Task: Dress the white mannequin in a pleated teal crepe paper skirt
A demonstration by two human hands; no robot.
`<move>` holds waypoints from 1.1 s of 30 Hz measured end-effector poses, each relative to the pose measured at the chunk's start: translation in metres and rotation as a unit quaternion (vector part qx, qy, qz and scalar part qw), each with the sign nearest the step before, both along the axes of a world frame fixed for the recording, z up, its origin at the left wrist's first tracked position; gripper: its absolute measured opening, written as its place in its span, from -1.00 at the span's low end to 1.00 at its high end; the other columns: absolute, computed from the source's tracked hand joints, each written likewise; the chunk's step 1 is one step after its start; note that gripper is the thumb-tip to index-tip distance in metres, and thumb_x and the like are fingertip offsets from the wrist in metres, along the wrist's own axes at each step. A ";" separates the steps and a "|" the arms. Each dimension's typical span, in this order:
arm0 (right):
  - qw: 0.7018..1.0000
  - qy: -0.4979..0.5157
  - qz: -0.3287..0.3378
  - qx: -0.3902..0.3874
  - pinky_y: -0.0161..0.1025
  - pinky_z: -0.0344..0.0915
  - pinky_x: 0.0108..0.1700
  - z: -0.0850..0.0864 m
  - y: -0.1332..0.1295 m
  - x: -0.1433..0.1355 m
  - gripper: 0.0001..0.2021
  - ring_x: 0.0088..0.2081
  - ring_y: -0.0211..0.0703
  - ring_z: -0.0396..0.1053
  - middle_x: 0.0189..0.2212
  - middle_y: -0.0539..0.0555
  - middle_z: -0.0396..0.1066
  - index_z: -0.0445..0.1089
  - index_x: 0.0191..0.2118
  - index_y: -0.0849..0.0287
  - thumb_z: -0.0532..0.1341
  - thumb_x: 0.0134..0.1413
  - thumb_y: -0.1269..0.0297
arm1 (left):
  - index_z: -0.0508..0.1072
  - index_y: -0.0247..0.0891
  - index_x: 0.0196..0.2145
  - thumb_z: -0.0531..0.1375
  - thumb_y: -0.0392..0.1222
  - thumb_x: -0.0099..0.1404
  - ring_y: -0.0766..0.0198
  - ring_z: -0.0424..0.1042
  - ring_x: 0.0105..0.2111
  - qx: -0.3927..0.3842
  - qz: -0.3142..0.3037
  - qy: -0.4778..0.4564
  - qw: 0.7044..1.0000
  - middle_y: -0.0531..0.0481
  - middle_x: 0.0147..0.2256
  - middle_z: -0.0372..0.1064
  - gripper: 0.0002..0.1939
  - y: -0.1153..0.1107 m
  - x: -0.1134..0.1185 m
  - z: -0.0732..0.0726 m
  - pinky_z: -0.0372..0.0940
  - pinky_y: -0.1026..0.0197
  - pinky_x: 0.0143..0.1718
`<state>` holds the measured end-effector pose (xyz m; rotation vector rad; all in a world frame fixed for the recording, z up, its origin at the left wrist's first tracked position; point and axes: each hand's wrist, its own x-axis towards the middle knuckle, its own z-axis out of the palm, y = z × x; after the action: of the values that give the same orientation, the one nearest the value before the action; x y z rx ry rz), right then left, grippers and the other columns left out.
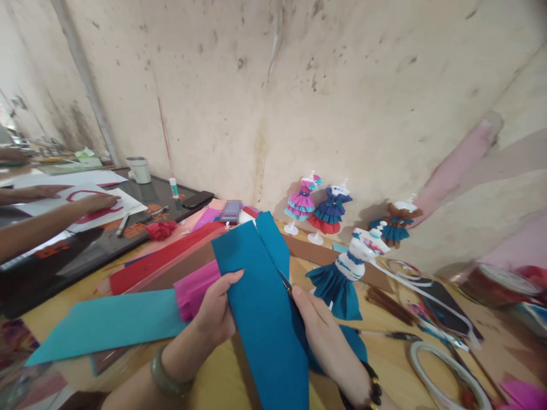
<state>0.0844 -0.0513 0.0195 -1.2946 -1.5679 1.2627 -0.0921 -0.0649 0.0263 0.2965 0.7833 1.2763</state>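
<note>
A long sheet of blue paper point(262, 319) rises in front of me, and my left hand point(217, 310) grips its left edge with the thumb on top. My right hand point(316, 322) is closed around scissors point(285, 281); only part of their dark blades shows, at the lower end of a slit in the paper. Right of the slit, a separate strip of the same blue paper point(273, 242) leans away. Close beyond my right hand stands a small dress form point(365, 245) with a pleated blue skirt point(335, 287). The scissors' handles are hidden in my hand.
Three dressed mini forms point(301, 202) stand by the wall. Turquoise paper point(115, 319), magenta paper point(194, 293) and red paper point(166, 256) lie left. A tape roll point(421, 364) lies right. Another person's hands point(96, 203) rest on white paper, near a glue stick point(174, 188).
</note>
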 end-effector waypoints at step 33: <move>0.999 0.019 -0.027 0.025 -0.17 0.22 0.12 -0.009 0.000 -0.002 -0.48 0.05 0.05 0.39 0.00 0.15 0.51 0.53 -0.11 0.19 0.08 0.18 -0.16 | 0.46 -0.59 -0.01 -0.01 -0.26 0.37 -0.06 0.58 -0.21 -0.002 -0.020 0.005 1.000 -0.37 -0.19 0.58 -0.60 -0.003 0.005 0.000 0.40 -0.12 -0.01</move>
<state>0.0826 -0.0515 0.0108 -1.2666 -1.5186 1.1994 -0.0874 -0.0680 0.0260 0.3137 0.7857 1.2365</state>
